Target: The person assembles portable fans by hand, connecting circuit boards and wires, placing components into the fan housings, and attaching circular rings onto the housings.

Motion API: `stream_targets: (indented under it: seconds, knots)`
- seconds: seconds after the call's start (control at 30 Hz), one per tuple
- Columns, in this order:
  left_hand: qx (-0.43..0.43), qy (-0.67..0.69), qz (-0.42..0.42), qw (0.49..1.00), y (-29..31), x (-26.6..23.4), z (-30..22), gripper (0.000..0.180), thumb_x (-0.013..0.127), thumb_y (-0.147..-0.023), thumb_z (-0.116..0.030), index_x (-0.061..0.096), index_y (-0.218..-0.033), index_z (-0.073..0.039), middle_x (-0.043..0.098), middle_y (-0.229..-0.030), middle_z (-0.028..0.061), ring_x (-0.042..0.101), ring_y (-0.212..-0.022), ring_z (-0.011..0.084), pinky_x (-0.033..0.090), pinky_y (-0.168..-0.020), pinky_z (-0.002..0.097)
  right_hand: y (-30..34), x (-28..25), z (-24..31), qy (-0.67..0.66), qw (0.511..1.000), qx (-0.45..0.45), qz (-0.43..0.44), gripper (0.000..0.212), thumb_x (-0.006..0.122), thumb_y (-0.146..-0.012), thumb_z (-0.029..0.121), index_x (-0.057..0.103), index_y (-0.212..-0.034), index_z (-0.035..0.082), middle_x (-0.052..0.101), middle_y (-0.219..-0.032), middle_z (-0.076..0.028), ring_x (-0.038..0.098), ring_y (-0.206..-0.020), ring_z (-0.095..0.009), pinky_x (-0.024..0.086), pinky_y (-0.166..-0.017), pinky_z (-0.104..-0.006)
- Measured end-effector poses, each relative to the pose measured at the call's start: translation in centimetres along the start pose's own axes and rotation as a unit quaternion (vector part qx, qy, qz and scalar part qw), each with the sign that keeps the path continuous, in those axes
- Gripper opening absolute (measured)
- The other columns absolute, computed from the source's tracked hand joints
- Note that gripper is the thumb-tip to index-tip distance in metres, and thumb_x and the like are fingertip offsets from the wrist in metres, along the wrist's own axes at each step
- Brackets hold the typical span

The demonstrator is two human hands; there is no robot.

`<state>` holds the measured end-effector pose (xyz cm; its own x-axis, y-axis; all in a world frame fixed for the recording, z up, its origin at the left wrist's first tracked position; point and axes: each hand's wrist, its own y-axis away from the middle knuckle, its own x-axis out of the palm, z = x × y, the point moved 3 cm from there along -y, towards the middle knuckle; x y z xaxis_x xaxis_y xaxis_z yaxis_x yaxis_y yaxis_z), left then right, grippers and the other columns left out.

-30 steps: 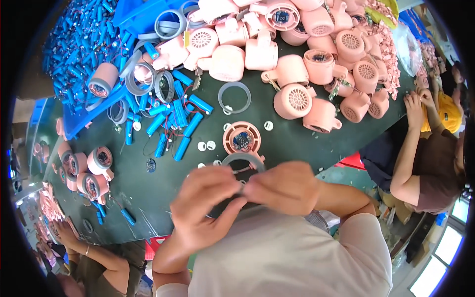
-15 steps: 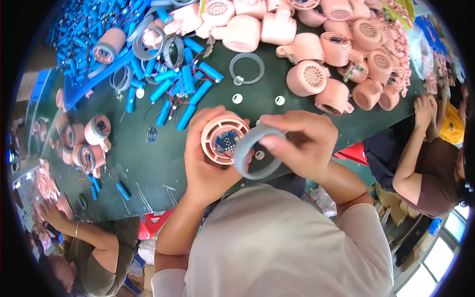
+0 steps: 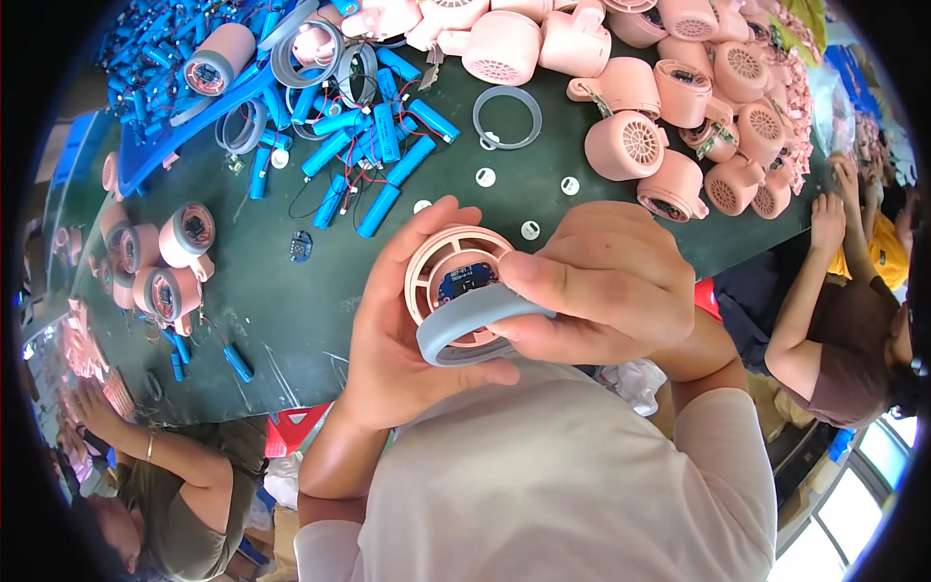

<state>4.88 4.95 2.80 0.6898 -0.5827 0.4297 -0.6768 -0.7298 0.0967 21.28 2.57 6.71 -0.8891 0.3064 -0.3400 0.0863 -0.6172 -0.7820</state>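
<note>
My left hand (image 3: 381, 335) is wrapped round a pink fan housing (image 3: 423, 272), whose round open end faces up and shows a small blue circuit board (image 3: 467, 281) inside. Between thumb and fingers, my right hand (image 3: 611, 286) pinches a grey ring (image 3: 456, 325). The ring is tilted across the near side of the housing's opening and covers part of it; whether it touches the rim I cannot tell. A second grey ring (image 3: 507, 93) lies flat on the green table (image 3: 291, 339) beyond my hands, near small white round pieces (image 3: 486, 177).
Blue cylindrical batteries (image 3: 388, 131) with wires lie at the far left, beside a blue tray (image 3: 194, 150) heaped with more. Pink housings (image 3: 626, 145) pile up at the far right; several others (image 3: 175, 291) stand at left. A loose circuit board (image 3: 301, 246) lies nearby. Co-workers sit on both sides.
My right hand has brought the grey ring leftward over the housing's opening and tilted it. My left hand still holds the housing. The view has shifted slightly.
</note>
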Motion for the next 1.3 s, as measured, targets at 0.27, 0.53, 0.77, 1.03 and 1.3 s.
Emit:
stream_targets:
  seconds: [0.27,0.53,0.77,1.03,1.3]
  knots:
    - [0.011,-0.004,0.029,1.000,0.1,-0.5,0.3,0.112,0.090,-0.054,-0.003,0.024,-0.144,-0.003,0.039,-0.141,0.0142,0.047,-0.124,0.0239,0.041,-0.103,0.0379,-1.4,-0.3,-0.3,-0.038,0.996,-0.024,0.077,0.035,0.081,-0.068,0.014,0.069,-0.097,-0.001,0.061,-0.068,-0.006,0.051,-0.047,-0.014,0.033,-0.040,-0.0248]
    - [-0.090,-0.004,0.000,0.996,0.5,-0.4,0.1,0.108,0.091,-0.053,-0.006,0.030,-0.141,-0.002,0.044,-0.136,0.0122,0.048,-0.122,0.0217,0.040,-0.103,0.0359,-1.9,0.3,-0.8,-0.094,0.992,-0.004,0.087,0.034,0.080,-0.068,0.013,0.069,-0.096,-0.002,0.058,-0.064,-0.006,0.048,-0.045,-0.015,0.032,-0.039,-0.0254]
    - [-0.050,-0.011,-0.007,0.999,1.2,-0.2,0.4,0.106,0.091,-0.053,-0.007,0.030,-0.140,-0.003,0.043,-0.137,0.0114,0.048,-0.122,0.0209,0.041,-0.102,0.0348,-1.3,0.3,-0.7,-0.101,0.990,0.028,0.095,0.033,0.080,-0.070,0.013,0.069,-0.097,-0.002,0.059,-0.064,-0.006,0.050,-0.046,-0.015,0.033,-0.040,-0.0260]
    - [-0.060,-0.001,0.003,0.998,1.0,-0.3,0.3,0.106,0.091,-0.054,-0.006,0.029,-0.140,-0.003,0.042,-0.137,0.0112,0.047,-0.122,0.0207,0.042,-0.101,0.0347,-1.3,0.4,-0.8,-0.125,0.987,0.022,0.102,0.034,0.080,-0.070,0.013,0.069,-0.099,-0.002,0.059,-0.064,-0.007,0.051,-0.046,-0.017,0.035,-0.040,-0.0259]
    - [-0.059,-0.034,0.011,0.998,1.5,-0.3,0.1,0.102,0.089,-0.056,-0.002,0.030,-0.140,-0.003,0.042,-0.135,0.0096,0.047,-0.122,0.0203,0.043,-0.100,0.0341,-1.4,0.2,-0.8,-0.081,0.986,0.028,0.144,0.034,0.080,-0.070,0.013,0.069,-0.099,0.000,0.057,-0.066,-0.006,0.051,-0.049,-0.017,0.036,-0.043,-0.0274]
